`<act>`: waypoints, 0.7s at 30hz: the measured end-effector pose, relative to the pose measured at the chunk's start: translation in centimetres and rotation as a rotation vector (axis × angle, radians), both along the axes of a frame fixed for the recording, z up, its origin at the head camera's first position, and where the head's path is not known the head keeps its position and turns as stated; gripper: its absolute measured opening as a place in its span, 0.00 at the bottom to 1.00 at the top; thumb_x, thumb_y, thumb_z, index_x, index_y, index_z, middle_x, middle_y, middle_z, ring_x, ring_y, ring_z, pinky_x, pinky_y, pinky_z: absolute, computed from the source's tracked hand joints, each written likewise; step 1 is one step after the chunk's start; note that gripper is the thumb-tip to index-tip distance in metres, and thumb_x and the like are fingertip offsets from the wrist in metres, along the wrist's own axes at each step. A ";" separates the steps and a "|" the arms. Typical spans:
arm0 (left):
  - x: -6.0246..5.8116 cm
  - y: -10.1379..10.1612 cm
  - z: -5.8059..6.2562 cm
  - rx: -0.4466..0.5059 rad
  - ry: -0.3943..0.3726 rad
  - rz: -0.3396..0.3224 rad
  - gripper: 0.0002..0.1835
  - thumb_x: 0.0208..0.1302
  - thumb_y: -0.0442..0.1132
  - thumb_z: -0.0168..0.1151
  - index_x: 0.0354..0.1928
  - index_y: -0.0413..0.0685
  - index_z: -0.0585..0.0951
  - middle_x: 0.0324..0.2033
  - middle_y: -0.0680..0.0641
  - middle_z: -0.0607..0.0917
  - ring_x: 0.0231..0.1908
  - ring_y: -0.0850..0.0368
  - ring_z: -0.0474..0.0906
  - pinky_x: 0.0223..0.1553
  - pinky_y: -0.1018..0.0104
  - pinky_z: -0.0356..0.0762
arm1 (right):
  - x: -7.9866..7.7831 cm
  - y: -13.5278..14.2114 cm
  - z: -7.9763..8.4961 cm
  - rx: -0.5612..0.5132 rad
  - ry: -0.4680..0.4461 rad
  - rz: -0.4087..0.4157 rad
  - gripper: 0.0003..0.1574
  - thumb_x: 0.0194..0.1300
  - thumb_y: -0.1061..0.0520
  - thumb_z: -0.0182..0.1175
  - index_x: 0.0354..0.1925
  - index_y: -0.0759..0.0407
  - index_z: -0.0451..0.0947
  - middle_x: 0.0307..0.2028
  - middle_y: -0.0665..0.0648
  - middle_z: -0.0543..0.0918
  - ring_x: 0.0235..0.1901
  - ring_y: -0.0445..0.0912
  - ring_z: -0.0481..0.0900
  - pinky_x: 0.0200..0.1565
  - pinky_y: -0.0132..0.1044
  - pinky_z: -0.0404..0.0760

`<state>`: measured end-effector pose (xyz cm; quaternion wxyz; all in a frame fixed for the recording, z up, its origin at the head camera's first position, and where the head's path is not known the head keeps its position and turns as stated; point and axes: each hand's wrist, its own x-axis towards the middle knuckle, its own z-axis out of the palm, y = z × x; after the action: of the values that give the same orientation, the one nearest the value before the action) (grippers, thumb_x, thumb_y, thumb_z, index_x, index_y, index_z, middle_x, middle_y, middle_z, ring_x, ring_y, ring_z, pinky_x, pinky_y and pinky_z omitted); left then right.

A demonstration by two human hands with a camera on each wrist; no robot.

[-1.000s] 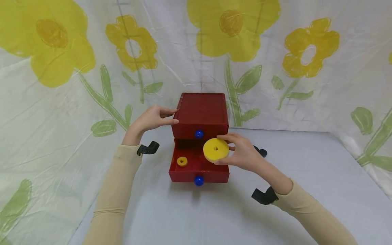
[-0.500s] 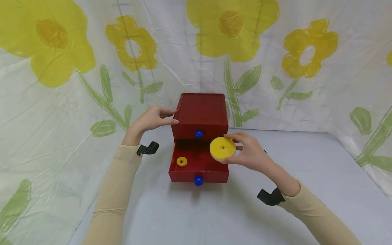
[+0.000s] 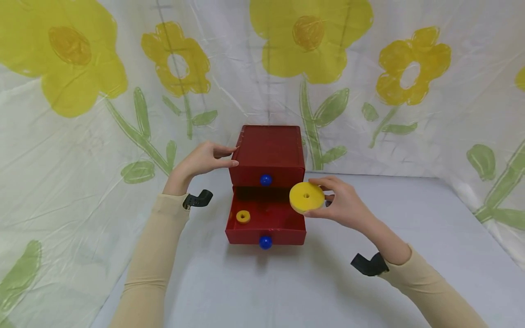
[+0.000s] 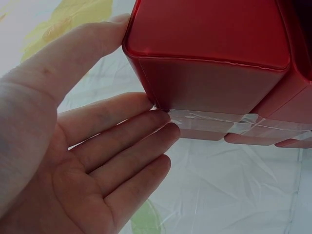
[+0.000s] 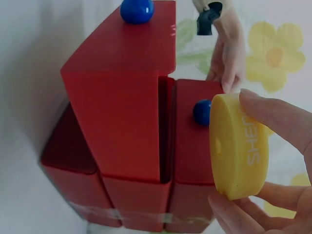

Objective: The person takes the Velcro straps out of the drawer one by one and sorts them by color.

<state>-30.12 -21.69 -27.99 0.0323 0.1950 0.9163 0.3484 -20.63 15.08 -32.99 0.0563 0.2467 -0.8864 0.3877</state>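
A thick yellow disc [image 3: 301, 201] with a small centre hole is pinched between the thumb and fingers of my right hand [image 3: 348, 205], just right of the pulled-out red drawer [image 3: 265, 236]. White letters run along the rim of that disc in the right wrist view. Inside the drawer, at its left, lies a smaller yellow ring [image 3: 247, 219]. My left hand [image 3: 205, 157] rests against the left side of the red drawer unit [image 3: 270, 146]. Its fingers are nearly straight in the left wrist view, with the thumb [image 4: 92, 41] at the unit's edge.
Blue knobs [image 3: 265, 180] sit on the drawer fronts. Clear tape [image 4: 204, 119] runs across the joined red boxes. The unit stands on a white-covered table [image 3: 262, 291], before a white sheet [image 3: 238, 54] printed with yellow flowers.
My right hand has moved to the right with the yellow disc, from over the drawer's right part to its right edge. The left hand, the small ring and the drawer stay put.
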 end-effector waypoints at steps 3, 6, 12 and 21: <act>0.0 0.0 0.0 0.000 -0.001 0.002 0.35 0.54 0.59 0.68 0.62 0.52 0.75 0.57 0.46 0.79 0.58 0.50 0.75 0.56 0.50 0.74 | -0.1 0.4 -0.1 -0.014 -0.008 -0.003 0.48 0.44 0.47 0.77 0.61 0.60 0.72 0.57 0.58 0.75 0.52 0.53 0.74 0.47 0.46 0.82; 0.0 0.0 0.0 -0.001 -0.002 0.005 0.35 0.54 0.59 0.68 0.62 0.53 0.75 0.58 0.46 0.79 0.58 0.50 0.75 0.56 0.50 0.74 | -0.2 0.8 -0.2 -0.021 -0.019 -0.010 0.49 0.43 0.46 0.77 0.61 0.60 0.72 0.57 0.57 0.74 0.52 0.51 0.74 0.48 0.44 0.81; 0.0 0.0 0.0 0.001 -0.001 0.005 0.35 0.53 0.58 0.68 0.62 0.53 0.75 0.58 0.46 0.79 0.58 0.50 0.75 0.56 0.50 0.75 | -0.5 1.5 -0.6 -0.018 -0.022 -0.033 0.49 0.43 0.46 0.77 0.61 0.61 0.72 0.57 0.58 0.75 0.52 0.52 0.75 0.48 0.45 0.81; -0.2 -0.1 -0.2 0.004 -0.003 0.003 0.35 0.53 0.59 0.68 0.62 0.52 0.75 0.58 0.46 0.79 0.58 0.50 0.75 0.56 0.50 0.75 | -0.6 2.5 -1.0 -0.014 -0.040 -0.076 0.48 0.43 0.46 0.77 0.60 0.63 0.72 0.57 0.60 0.75 0.53 0.55 0.76 0.48 0.47 0.81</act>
<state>-30.31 -21.83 -28.18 0.0327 0.1931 0.9157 0.3508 -21.25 17.61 -34.02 0.0551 0.2047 -0.8933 0.3964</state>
